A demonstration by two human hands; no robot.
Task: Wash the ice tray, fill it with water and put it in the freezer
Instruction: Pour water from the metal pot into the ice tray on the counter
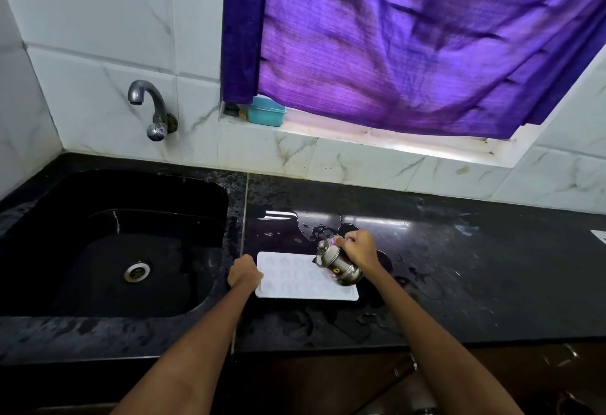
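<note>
Black polished stone counter (459,270), wet in patches, carried the flat white plastic ice tray (305,278) just right of the black sink (108,240). Filling appeared to be the step in hand: a small steel pot (337,262) was tilted over the tray's right end, gripped closed-fingered by the right hand (359,245). The tray's left edge was pinched and steadied by the left hand (244,273). Both forearms were extended forward. Next, a level carry to the freezer would be called for.
</note>
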